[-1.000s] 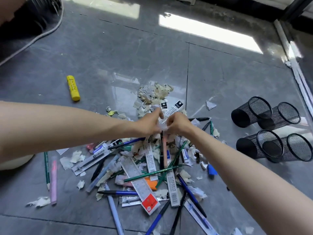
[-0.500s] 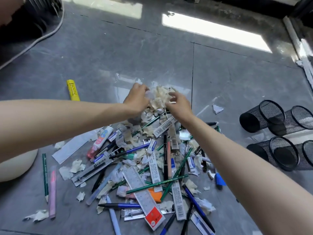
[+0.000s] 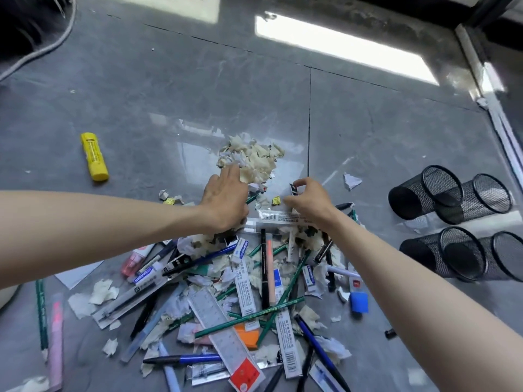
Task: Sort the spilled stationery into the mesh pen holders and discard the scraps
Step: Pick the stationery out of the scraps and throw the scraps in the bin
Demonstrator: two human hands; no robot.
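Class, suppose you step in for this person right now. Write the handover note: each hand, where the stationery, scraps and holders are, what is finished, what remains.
Left hand: open, palm down at the near edge of the scrap pile, holding nothing that shows.
Right hand: fingers pinched on a small black-and-white piece; what it is cannot be told.
Four mesh pen holders lie on their sides to the right, apparently empty.
Pens, pencils, a ruler and refill packets are heaped with scraps between the arms; a yellow glue stick lies apart, far left.
Done: some scraps gathered.
Left: all sorting, discarding scraps.
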